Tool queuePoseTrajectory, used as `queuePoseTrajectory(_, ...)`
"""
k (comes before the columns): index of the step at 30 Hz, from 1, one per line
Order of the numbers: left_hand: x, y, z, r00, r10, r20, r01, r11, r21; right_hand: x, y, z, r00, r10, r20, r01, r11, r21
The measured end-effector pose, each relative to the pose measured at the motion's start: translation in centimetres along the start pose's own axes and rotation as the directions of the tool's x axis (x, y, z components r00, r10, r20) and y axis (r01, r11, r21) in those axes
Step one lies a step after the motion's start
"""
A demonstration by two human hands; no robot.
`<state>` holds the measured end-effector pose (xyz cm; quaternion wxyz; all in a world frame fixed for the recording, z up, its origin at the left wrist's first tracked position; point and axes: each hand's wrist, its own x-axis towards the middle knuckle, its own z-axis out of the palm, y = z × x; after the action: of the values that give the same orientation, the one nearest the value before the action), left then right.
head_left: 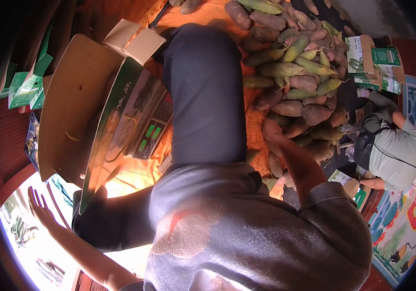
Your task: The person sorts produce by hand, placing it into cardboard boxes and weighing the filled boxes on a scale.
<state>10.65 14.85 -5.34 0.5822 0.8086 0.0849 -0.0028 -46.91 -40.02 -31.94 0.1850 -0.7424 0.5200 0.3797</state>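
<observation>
My left hand is raised at the lower left, past the near end of a tall cardboard carton, with fingers spread and nothing in them. The carton's side is printed green, and a rope loop hangs on it. Beside it is a digital scale with green lit displays. My right hand is at the near left edge of a heap of soil-covered reddish roots like sweet potatoes, mixed with long green radishes. Its fingers are turned down among the roots and hidden.
An orange sheet lies under the heap. A small brown box stands behind the carton, and green-white boxes are at far left. At right, a co-worker in a light shirt bends near printed cartons.
</observation>
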Motion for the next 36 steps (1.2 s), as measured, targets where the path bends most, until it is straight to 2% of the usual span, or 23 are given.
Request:
queuePoseTrajectory(1,-0.2,0.0,-0.6,1.0,0.013,-0.009,-0.013,0.999,0.033,0.3,-0.2,-0.8,0.999,0.021,0.041,-0.022,1.0,0.012)
queuePoseTrajectory(4,-0.5,-0.1,-1.9,0.999,0.016,-0.046,-0.012,0.995,0.101,2.7,0.5,-0.9,0.994,-0.064,-0.092,0.073,0.993,0.092)
queuePoseTrajectory(7,-0.2,-1.0,-4.4,1.0,0.029,-0.007,-0.027,0.969,0.244,2.5,-0.4,-3.0,0.975,-0.114,-0.191,0.146,0.976,0.164)
queuePoseTrajectory(10,-0.4,-2.2,-7.0,0.998,-0.039,0.048,0.016,0.914,0.406,4.2,-0.4,-4.3,0.963,-0.024,-0.268,0.087,0.97,0.226)
queuePoseTrajectory(12,-1.1,-2.4,-7.6,0.987,-0.139,0.081,0.088,0.889,0.448,1.9,-0.8,-8.4,0.912,0.043,-0.408,0.094,0.947,0.308)
queuePoseTrajectory(13,-1.3,-2.6,-8.1,0.981,-0.171,0.089,0.107,0.868,0.485,2.2,0.0,-9.2,0.786,0.069,-0.614,0.182,0.924,0.337)
queuePoseTrajectory(14,-1.4,-3.1,-8.2,0.978,-0.191,0.086,0.123,0.858,0.499,2.9,1.4,-10.2,0.615,0.108,-0.781,0.276,0.898,0.342)
queuePoseTrajectory(16,-2.1,-3.9,-9.2,0.974,-0.217,0.064,0.152,0.839,0.523,4.6,4.3,-13.1,0.503,0.24,-0.83,0.245,0.882,0.403)
queuePoseTrajectory(18,-2.7,-4.8,-10.4,0.973,-0.228,0.03,0.178,0.832,0.525,5.7,7.2,-16.3,0.369,0.183,-0.911,0.149,0.956,0.252)
queuePoseTrajectory(20,-3.3,-5.9,-11.4,0.972,-0.236,-0.011,0.209,0.836,0.507,7.4,10.1,-19.1,0.551,0.205,-0.809,-0.088,0.978,0.188)
queuePoseTrajectory(22,-4.5,-6.9,-13.6,0.966,-0.245,-0.081,0.253,0.845,0.47,12.3,15.0,-20.3,0.626,-0.014,-0.78,-0.245,0.946,-0.214)
queuePoseTrajectory(23,-5.5,-7.5,-15.1,0.961,-0.247,-0.126,0.277,0.853,0.443,12.5,14.7,-22.3,0.834,-0.097,-0.543,-0.22,0.844,-0.489)
queuePoseTrajectory(24,-7.2,-7.1,-16.3,0.954,-0.237,-0.182,0.293,0.86,0.418,14.8,17.0,-22.6,0.866,-0.177,-0.467,-0.197,0.738,-0.646)
queuePoseTrajectory(25,-8.4,-6.8,-17.1,0.944,-0.228,-0.239,0.307,0.872,0.382,19.3,21.5,-21.7,0.795,-0.319,-0.515,-0.086,0.782,-0.617)
queuePoseTrajectory(26,-9.1,-6.6,-17.9,0.933,-0.212,-0.292,0.311,0.883,0.353,19.8,21.9,-22.0,0.812,-0.162,-0.56,-0.189,0.836,-0.516)
queuePoseTrajectory(28,-9.8,-5.4,-18.7,0.908,-0.176,-0.381,0.301,0.905,0.3,15.1,18.0,-23.9,0.862,-0.102,-0.497,-0.126,0.905,-0.405)
queuePoseTrajectory(29,-9.7,-3.9,-18.2,0.89,-0.17,-0.422,0.303,0.914,0.271,9.8,12.3,-26.0,0.882,0.221,-0.415,-0.348,0.901,-0.26)
queuePoseTrajectory(30,-9.4,-3.6,-16.7,0.887,-0.132,-0.443,0.275,0.921,0.276,14.4,15.6,-23.8,0.89,0.167,-0.424,-0.356,0.836,-0.417)
queuePoseTrajectory(32,-8.5,-2.3,-15.5,0.886,-0.093,-0.454,0.212,0.953,0.218,13.7,14.8,-22.7,0.876,0.235,-0.422,-0.423,0.795,-0.435)
queuePoseTrajectory(35,-7.2,-0.9,-13.9,0.894,-0.057,-0.445,0.169,0.962,0.216,12.4,14.9,-22.5,0.839,0.2,-0.506,-0.322,0.932,-0.166)
queuePoseTrajectory(36,-6.4,-1.1,-13.8,0.903,-0.063,-0.424,0.165,0.964,0.209,12.1,14.6,-22.9,0.848,0.222,-0.481,-0.323,0.936,-0.139)
